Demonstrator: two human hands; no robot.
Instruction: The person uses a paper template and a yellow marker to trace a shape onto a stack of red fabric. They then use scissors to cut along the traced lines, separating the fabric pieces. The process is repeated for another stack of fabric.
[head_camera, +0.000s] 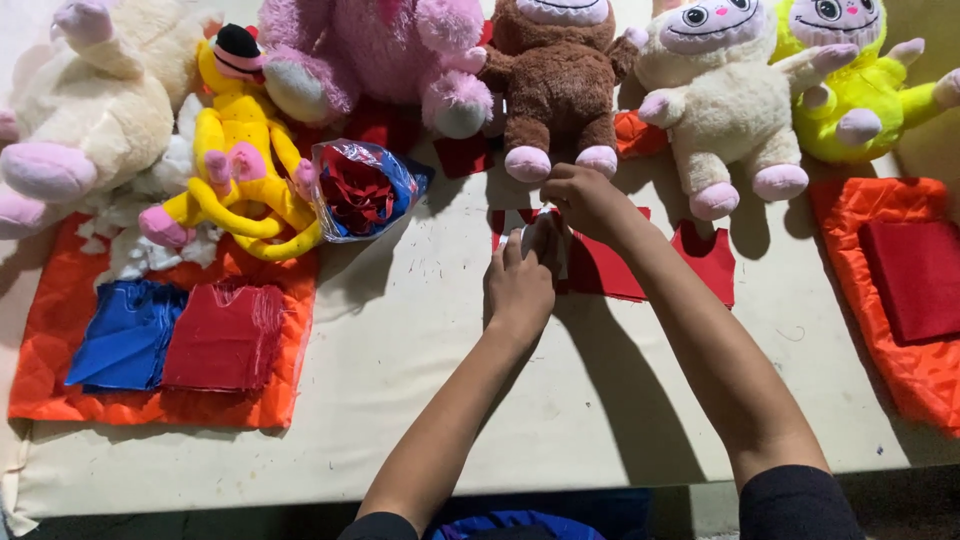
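Note:
My left hand (518, 285) and my right hand (585, 200) meet at the middle of the cream table (400, 350), both pinching a small pale piece (538, 238) between them. Under and beside them lie flat red fabric cut-outs (640, 265). Just beyond my right hand sits a brown plush toy (556, 80) with pink feet. What exactly the pale piece is cannot be made out.
Plush toys line the back: cream (90, 110), yellow (240, 150), pink (370, 50), cream-white (720, 100), lime (860, 90). A clear bag of red and blue scraps (360, 190) lies nearby. Orange cloth (60, 340) holds blue (125, 335) and red (225, 335) stacks; another orange cloth (860, 260) holds a red stack (920, 280).

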